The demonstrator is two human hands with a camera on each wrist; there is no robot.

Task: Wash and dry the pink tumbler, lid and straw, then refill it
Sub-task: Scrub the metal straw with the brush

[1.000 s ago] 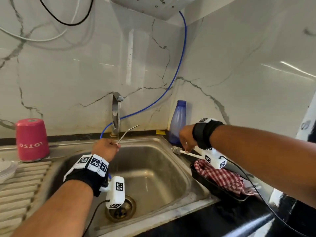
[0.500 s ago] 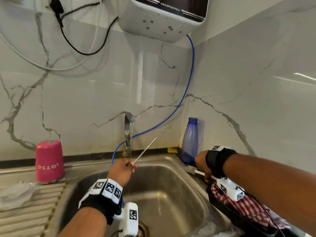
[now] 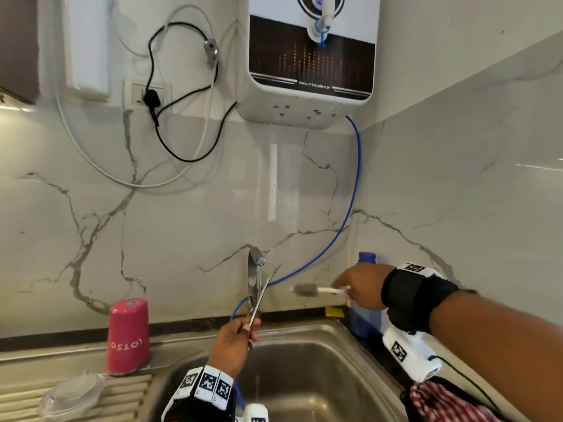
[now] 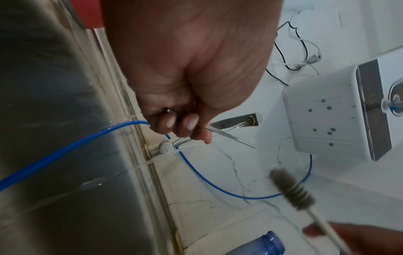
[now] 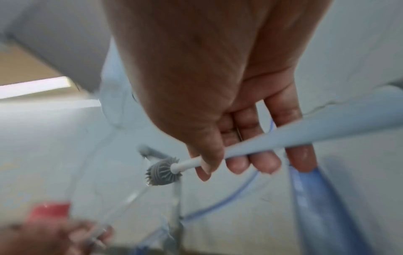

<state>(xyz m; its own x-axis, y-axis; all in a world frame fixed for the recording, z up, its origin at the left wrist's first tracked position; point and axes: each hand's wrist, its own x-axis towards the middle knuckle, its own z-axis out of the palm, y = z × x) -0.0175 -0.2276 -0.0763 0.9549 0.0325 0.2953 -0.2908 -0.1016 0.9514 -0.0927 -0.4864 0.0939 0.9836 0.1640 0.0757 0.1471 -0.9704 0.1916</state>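
The pink tumbler (image 3: pixel 128 336) stands upside down on the drainboard at the left, with the clear lid (image 3: pixel 71 395) lying in front of it. My left hand (image 3: pixel 243 328) pinches the thin metal straw (image 3: pixel 264 290) over the sink, the straw pointing up and to the right beside the tap. In the left wrist view the straw (image 4: pixel 231 137) sticks out from my fingertips. My right hand (image 3: pixel 350 292) grips a white-handled brush (image 3: pixel 307 290), its grey bristle head pointing left toward the straw with a gap between them. The brush head (image 5: pixel 162 170) shows end-on in the right wrist view.
A steel sink (image 3: pixel 304 376) lies below, with the tap (image 3: pixel 254 278) at its back and a thin stream of water falling. A blue bottle (image 3: pixel 365 318) stands at the back right corner. A checked cloth (image 3: pixel 438 403) lies in a black tray. A water purifier (image 3: pixel 310 59) hangs above.
The head view has tilted upward. My right hand lifted the brush off the sink's right edge and swung it left toward the straw. My left hand raised the straw slightly.
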